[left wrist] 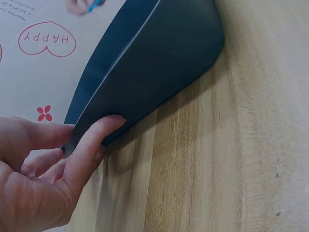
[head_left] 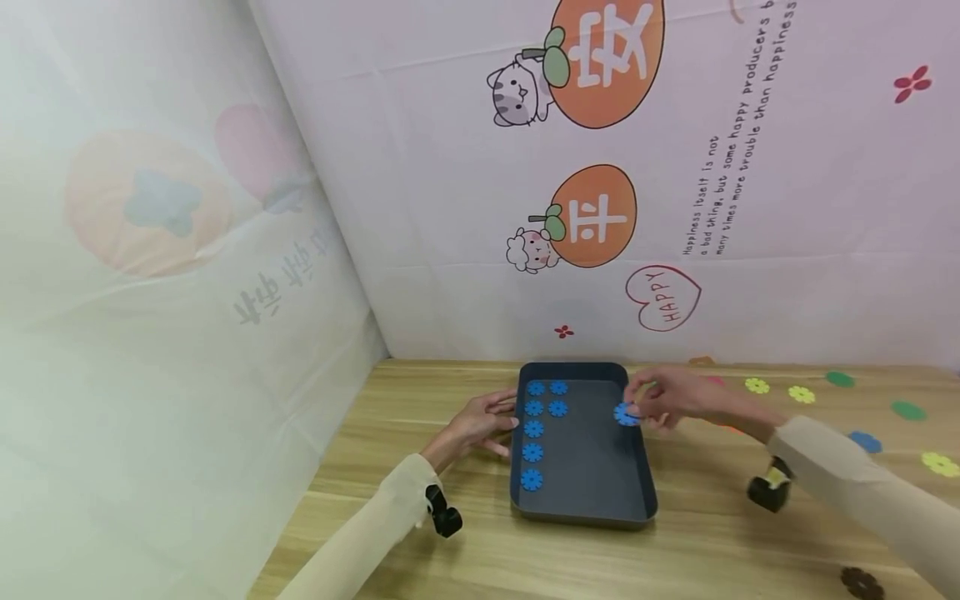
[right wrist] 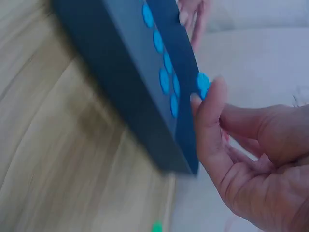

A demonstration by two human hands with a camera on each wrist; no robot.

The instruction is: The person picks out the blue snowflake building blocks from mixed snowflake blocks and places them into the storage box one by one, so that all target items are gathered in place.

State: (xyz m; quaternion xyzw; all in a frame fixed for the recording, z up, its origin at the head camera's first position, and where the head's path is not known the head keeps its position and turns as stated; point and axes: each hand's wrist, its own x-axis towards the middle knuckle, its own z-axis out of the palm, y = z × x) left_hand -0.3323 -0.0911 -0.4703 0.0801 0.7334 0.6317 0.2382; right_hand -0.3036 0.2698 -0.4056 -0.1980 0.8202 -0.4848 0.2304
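A dark grey rectangular tray (head_left: pixel 592 467) sits on the wooden table. Blue flower-shaped discs (head_left: pixel 533 429) line its left side in a column, with two more beside the far end of that column. My left hand (head_left: pixel 480 423) touches the tray's left wall with spread fingers; the left wrist view has one extended finger (left wrist: pixel 104 129) lying against the outer wall. Over the tray's right rim, my right hand (head_left: pixel 663 398) pinches another blue flower disc (head_left: pixel 626 414) between thumb and fingertips. That disc (right wrist: pixel 203 85) juts past the fingertips in the right wrist view.
Right of the tray lie loose pieces: yellow flower discs (head_left: pixel 801 394), green discs (head_left: pixel 908 410), and a blue disc (head_left: pixel 866 442). A dark brown flower disc (head_left: pixel 862 582) is near the front right. A printed cloth wall (head_left: pixel 450 250) rises behind the table.
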